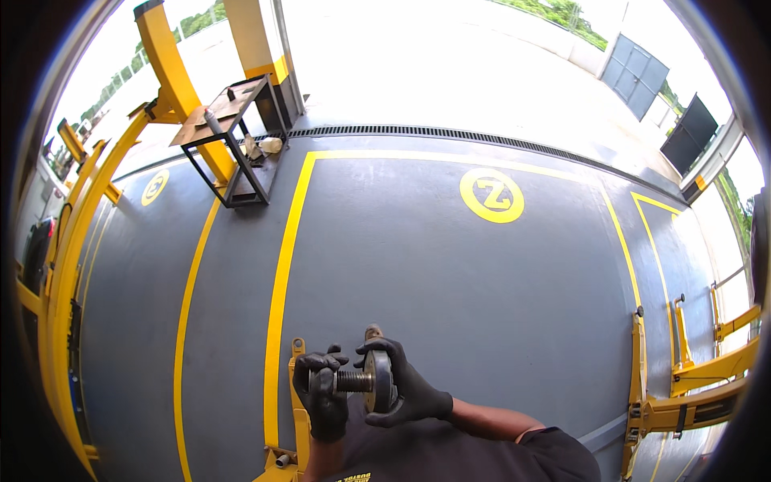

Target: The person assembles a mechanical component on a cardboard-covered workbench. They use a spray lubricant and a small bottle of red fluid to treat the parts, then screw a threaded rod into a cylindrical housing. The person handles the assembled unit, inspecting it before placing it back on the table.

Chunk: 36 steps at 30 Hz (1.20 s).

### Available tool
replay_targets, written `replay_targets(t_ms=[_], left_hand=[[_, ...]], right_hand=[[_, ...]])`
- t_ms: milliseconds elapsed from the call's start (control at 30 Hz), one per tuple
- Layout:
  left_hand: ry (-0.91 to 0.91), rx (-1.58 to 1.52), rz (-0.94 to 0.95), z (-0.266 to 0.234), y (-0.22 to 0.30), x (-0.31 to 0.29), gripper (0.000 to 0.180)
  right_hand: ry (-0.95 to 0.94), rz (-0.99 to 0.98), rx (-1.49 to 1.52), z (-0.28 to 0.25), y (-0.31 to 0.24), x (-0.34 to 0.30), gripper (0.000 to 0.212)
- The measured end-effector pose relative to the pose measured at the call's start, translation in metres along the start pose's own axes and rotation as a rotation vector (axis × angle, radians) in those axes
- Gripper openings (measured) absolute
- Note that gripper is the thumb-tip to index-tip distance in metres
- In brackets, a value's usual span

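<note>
In front of my chest I hold a lift pad, a thick dark disc (380, 381) on a threaded metal shaft (352, 381) that lies roughly level and points left. My left hand (323, 395), in a black glove, is closed round the left end of the shaft. The gloved right hand (411, 387) grips the disc from the right, fingers over its top and thumb side below. A small brown piece (373, 331) shows just above the disc; I cannot make out what it is. The shaft's left tip is mostly hidden by my left fingers.
Yellow lift arms stand close by at the lower left (300, 418) and at the right (691, 410). A yellow lift post (181, 72) rises at the far left beside a black metal cart (255, 189) holding a bottle and cardboard. A drain grate (450, 132) crosses the grey floor (450, 273).
</note>
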State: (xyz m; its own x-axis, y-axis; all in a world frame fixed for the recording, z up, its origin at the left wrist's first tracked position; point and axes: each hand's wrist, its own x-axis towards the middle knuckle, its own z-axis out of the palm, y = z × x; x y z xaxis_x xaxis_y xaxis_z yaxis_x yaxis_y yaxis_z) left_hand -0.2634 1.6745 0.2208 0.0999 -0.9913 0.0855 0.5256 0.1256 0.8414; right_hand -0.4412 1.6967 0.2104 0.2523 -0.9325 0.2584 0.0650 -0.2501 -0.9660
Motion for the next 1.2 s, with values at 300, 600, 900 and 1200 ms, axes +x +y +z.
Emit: replay_targets(t_ms=[300,600,900,1200], left_hand=[[-0.396,0.072,0.047,0.032,0.003,0.289,0.018],[-0.312,0.150,-0.078,0.061,-0.078,0.544,0.023],[-0.136,0.236,0.029,0.037,-0.074,0.796,0.118],[0.060,0.325,-0.025,-0.040,-0.144,0.951,0.129]], right_hand=[[-0.037,0.419,0.346,-0.073,0.035,0.224,0.087],[0.209,0.371,0.484,-0.167,0.147,0.457,0.106],[-0.072,0.414,0.637,-0.232,0.168,0.765,0.097],[-0.357,0.381,0.211,-0.225,0.285,1.003,0.049]])
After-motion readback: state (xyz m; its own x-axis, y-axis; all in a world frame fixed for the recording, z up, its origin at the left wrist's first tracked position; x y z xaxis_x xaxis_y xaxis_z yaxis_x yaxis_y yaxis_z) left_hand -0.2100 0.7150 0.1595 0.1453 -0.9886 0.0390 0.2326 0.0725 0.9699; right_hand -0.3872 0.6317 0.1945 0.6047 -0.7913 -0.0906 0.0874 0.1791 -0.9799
